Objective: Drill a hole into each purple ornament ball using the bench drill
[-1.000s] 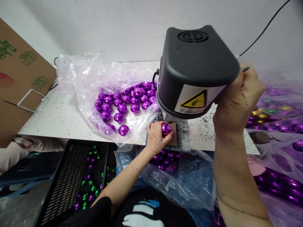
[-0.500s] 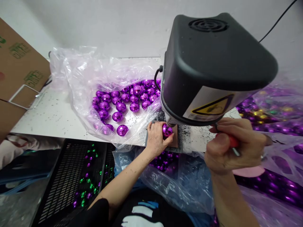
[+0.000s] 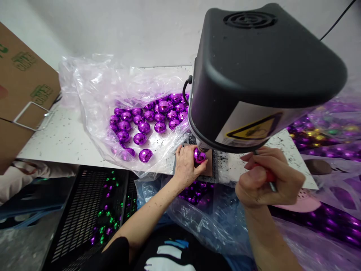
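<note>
Under the black bench drill press [image 3: 262, 71], my left hand [image 3: 186, 165] grips a shiny purple faceted ball [image 3: 199, 155] on a small brown board [image 3: 208, 169]. The machine's chuck meets the top of the ball; the tip itself is hidden. My right hand [image 3: 267, 178] is closed around a lever handle with a red grip [image 3: 269, 175] and a metal rod, to the right below the machine's housing. Left of the machine, many purple faceted balls [image 3: 144, 128] lie in a spread clear plastic bag [image 3: 96, 98] on the white table [image 3: 70, 131].
A cardboard box [image 3: 28, 90] stands at the far left. Below the table edge is a black plastic crate [image 3: 76, 210] with green and purple beads. A clear bag [image 3: 220, 218] of purple balls lies at my lap. More bagged beads [image 3: 332, 226] and a pink perforated item [image 3: 301, 201] sit right.
My right hand has moved left and slightly down with the lever. The machine's housing appears a little larger and shifted. My left hand stays on the ball.
</note>
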The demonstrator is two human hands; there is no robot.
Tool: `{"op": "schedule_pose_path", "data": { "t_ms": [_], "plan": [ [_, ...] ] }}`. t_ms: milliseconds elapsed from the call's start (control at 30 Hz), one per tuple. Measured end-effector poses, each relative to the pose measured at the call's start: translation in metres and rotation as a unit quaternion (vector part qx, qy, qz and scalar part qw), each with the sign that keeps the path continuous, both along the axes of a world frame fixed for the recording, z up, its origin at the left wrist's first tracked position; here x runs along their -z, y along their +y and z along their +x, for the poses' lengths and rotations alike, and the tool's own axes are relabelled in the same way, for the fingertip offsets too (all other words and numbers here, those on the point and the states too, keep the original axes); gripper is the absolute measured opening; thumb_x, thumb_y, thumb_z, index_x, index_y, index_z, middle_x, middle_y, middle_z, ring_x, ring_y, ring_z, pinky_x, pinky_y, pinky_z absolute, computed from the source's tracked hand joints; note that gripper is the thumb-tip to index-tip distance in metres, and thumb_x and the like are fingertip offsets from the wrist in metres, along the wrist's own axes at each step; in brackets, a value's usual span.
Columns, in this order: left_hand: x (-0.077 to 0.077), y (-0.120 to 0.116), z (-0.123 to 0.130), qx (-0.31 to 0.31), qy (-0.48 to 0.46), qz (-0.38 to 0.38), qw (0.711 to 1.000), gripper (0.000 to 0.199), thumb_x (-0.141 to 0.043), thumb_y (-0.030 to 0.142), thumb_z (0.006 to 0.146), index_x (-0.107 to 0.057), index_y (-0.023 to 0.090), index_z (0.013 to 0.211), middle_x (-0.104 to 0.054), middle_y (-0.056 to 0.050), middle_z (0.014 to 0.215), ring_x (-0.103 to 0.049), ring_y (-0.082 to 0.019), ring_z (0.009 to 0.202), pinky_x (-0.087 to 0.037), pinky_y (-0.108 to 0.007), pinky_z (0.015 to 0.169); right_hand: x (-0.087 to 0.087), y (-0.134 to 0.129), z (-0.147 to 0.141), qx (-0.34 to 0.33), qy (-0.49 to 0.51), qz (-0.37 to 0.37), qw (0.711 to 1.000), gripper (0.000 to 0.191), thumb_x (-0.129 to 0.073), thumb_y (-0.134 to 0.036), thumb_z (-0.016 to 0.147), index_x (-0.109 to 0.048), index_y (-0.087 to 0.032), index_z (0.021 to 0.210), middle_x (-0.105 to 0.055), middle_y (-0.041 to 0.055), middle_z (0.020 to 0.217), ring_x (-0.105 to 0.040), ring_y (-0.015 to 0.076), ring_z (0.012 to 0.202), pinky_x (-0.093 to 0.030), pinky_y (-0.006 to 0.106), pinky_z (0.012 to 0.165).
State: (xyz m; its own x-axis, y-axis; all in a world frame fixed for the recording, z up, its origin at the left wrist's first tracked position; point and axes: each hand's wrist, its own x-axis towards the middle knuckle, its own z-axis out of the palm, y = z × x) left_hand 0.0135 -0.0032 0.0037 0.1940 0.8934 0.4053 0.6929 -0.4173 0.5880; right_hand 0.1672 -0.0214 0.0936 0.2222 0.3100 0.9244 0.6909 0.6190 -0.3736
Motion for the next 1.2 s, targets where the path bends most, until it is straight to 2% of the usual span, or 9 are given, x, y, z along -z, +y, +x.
{"op": "schedule_pose_path", "data": {
  "t_ms": [333, 500, 567, 633, 733, 800, 900, 967, 1200],
  "plan": [
    [-0.002, 0.001, -0.002, 0.004, -0.017, -0.012, 1.000, 0.041, -0.076, 0.030, 0.082, -0.054, 0.020, 0.115, -0.066, -0.007, 0.110, -0.059, -0.026, 0.105, -0.040, -0.045, 0.104, 0.019, 0.000, -0.003, 0.014, 0.021, -0.005, 1.000, 0.016, -0.053, -0.030, 0.088, -0.061, -0.016, 0.082, -0.057, 0.0025, 0.070, -0.061, 0.0146, 0.073, -0.053, 0.033, 0.069],
    [-0.002, 0.001, -0.002, -0.001, -0.017, -0.020, 1.000, 0.040, -0.075, 0.032, 0.083, -0.053, 0.021, 0.114, -0.064, -0.008, 0.113, -0.058, -0.027, 0.108, -0.043, -0.043, 0.101, 0.038, -0.002, 0.001, -0.005, -0.003, -0.053, 0.999, 0.011, -0.054, -0.025, 0.085, -0.063, -0.019, 0.086, -0.064, 0.0034, 0.081, -0.064, 0.0161, 0.082, -0.056, 0.035, 0.073],
    [-0.002, 0.002, -0.002, 0.002, -0.018, -0.022, 1.000, 0.040, -0.075, 0.032, 0.083, -0.053, 0.021, 0.114, -0.063, -0.008, 0.112, -0.057, -0.026, 0.107, -0.043, -0.043, 0.100, 0.038, -0.001, 0.003, -0.008, -0.005, -0.044, 0.999, 0.011, -0.054, -0.025, 0.085, -0.063, -0.019, 0.086, -0.063, 0.0026, 0.079, -0.063, 0.0158, 0.080, -0.056, 0.035, 0.073],
    [-0.001, 0.002, -0.002, 0.004, -0.018, -0.021, 1.000, 0.040, -0.075, 0.032, 0.082, -0.053, 0.021, 0.113, -0.063, -0.008, 0.110, -0.057, -0.026, 0.106, -0.043, -0.043, 0.100, 0.026, 0.001, 0.006, -0.015, -0.004, -0.023, 1.000, 0.015, -0.054, -0.030, 0.087, -0.064, -0.019, 0.085, -0.060, 0.0010, 0.072, -0.061, 0.0145, 0.073, -0.056, 0.036, 0.074],
    [0.000, 0.002, -0.001, 0.000, -0.022, -0.022, 1.000, 0.039, -0.075, 0.030, 0.082, -0.053, 0.021, 0.112, -0.063, -0.007, 0.107, -0.057, -0.026, 0.103, -0.043, -0.043, 0.098, -0.008, 0.007, 0.011, 0.006, 0.005, 0.000, 1.000, 0.019, -0.054, -0.035, 0.090, -0.066, -0.020, 0.091, -0.056, -0.0014, 0.064, -0.058, 0.0110, 0.061, -0.051, 0.029, 0.063],
    [0.001, 0.002, -0.001, -0.002, -0.025, -0.022, 0.999, 0.037, -0.075, 0.030, 0.082, -0.054, 0.020, 0.111, -0.063, -0.007, 0.105, -0.057, -0.025, 0.102, -0.043, -0.042, 0.097, -0.032, 0.012, 0.012, 0.049, 0.015, -0.026, 0.998, 0.021, -0.054, -0.035, 0.092, -0.067, -0.018, 0.090, -0.056, -0.0018, 0.065, -0.056, 0.0080, 0.056, -0.041, 0.023, 0.054],
    [0.002, 0.001, -0.001, 0.000, -0.028, -0.021, 0.999, 0.036, -0.075, 0.031, 0.083, -0.055, 0.020, 0.111, -0.064, -0.006, 0.103, -0.057, -0.025, 0.102, -0.042, -0.043, 0.098, -0.058, 0.018, 0.012, 0.091, 0.017, -0.084, 0.992, 0.033, -0.051, -0.040, 0.096, -0.066, -0.015, 0.082, -0.052, -0.0023, 0.061, -0.052, 0.0039, 0.053, -0.035, 0.020, 0.053],
    [0.002, 0.001, -0.001, 0.002, -0.030, -0.018, 0.999, 0.038, -0.076, 0.031, 0.082, -0.055, 0.020, 0.112, -0.064, -0.006, 0.105, -0.058, -0.025, 0.103, -0.042, -0.043, 0.099, -0.066, 0.023, 0.013, 0.086, 0.020, -0.108, 0.990, 0.040, -0.048, -0.046, 0.098, -0.065, -0.014, 0.081, -0.047, -0.0030, 0.058, -0.048, 0.0026, 0.052, -0.034, 0.019, 0.054],
    [0.005, 0.002, -0.003, 0.013, -0.052, -0.021, 0.998, 0.042, -0.078, 0.031, 0.081, -0.056, 0.021, 0.115, -0.066, -0.007, 0.111, -0.060, -0.025, 0.106, -0.040, -0.046, 0.105, -0.079, 0.045, 0.015, 0.026, 0.072, -0.157, 0.985, 0.060, -0.043, -0.069, 0.092, -0.058, -0.012, 0.080, -0.041, -0.0028, 0.057, -0.040, 0.0035, 0.054, -0.028, 0.019, 0.053]
  ]
}}
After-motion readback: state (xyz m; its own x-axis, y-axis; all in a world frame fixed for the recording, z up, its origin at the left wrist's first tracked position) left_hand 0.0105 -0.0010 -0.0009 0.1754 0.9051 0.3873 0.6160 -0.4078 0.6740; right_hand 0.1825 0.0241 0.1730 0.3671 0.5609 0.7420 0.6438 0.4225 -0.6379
